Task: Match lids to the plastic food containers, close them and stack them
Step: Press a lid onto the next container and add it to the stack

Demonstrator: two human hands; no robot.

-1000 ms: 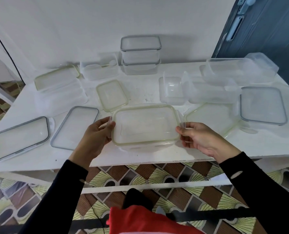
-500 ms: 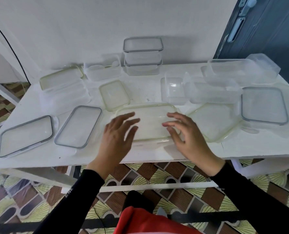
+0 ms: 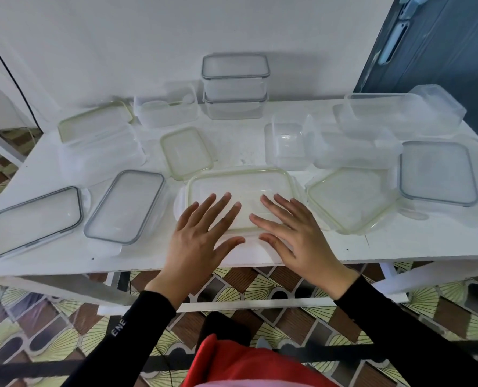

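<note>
A clear rectangular container with a green-rimmed lid (image 3: 240, 185) sits near the front edge of the white table (image 3: 399, 247). My left hand (image 3: 201, 236) and my right hand (image 3: 290, 233) lie flat on that lid, fingers spread and straight, pressing down side by side. Loose lids lie around it: a small green-rimmed lid (image 3: 186, 152), a large green-rimmed lid (image 3: 349, 199), two grey-rimmed lids (image 3: 126, 206) (image 3: 34, 220) at the left and a grey-rimmed lid (image 3: 438, 173) at the right. Two closed containers (image 3: 235, 85) stand stacked at the back.
Open clear containers stand at the back left (image 3: 165, 110), the left (image 3: 101, 143), the middle (image 3: 286, 145) and the back right (image 3: 394, 115). A white wall rises behind the table, a dark door (image 3: 441, 43) at the right. Patterned floor tiles show below the table's front edge.
My hands let go of the lidded container's two ends and moved on top of its lid, where they now press flat. The container has settled on the table.
</note>
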